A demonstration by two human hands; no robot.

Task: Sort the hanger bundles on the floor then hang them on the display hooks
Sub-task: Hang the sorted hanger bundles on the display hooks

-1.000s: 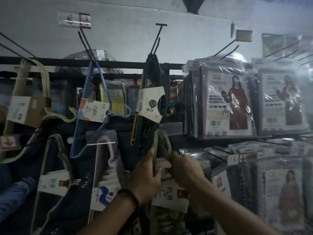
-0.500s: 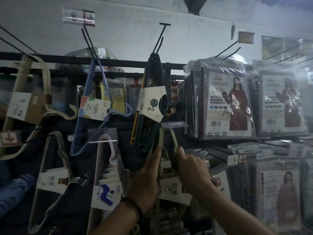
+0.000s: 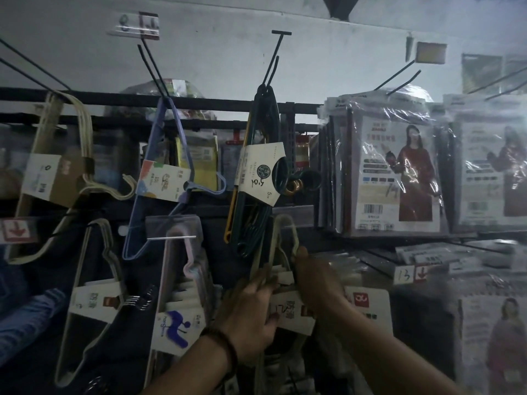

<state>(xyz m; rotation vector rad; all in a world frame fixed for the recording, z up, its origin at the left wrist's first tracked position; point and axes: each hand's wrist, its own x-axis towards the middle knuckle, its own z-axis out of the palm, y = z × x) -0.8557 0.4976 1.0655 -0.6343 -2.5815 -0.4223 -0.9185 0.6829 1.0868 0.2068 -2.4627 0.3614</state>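
A beige hanger bundle (image 3: 281,240) with a paper label (image 3: 292,312) hangs in the lower row, its top looped over a display hook under a clear price strip (image 3: 293,210). My left hand (image 3: 251,312) grips the bundle's left side at the label. My right hand (image 3: 315,280) holds its right side, fingertips up at the bend near the hook. Other bundles hang around it: dark green (image 3: 256,178) above, blue (image 3: 159,178), cream (image 3: 60,172), pink (image 3: 182,280) and beige (image 3: 91,295) to the left.
Bare black hooks (image 3: 273,61) jut out from the wall above. Packaged garments in plastic (image 3: 393,172) fill the racks at right, with a "13" price tag (image 3: 410,273) below them. A black rail (image 3: 199,101) runs across the top row.
The bundle has dropped slightly and settled on the hook. My left hand slid down from the hanger's upper arm to the label; my right hand stays near the top bend.
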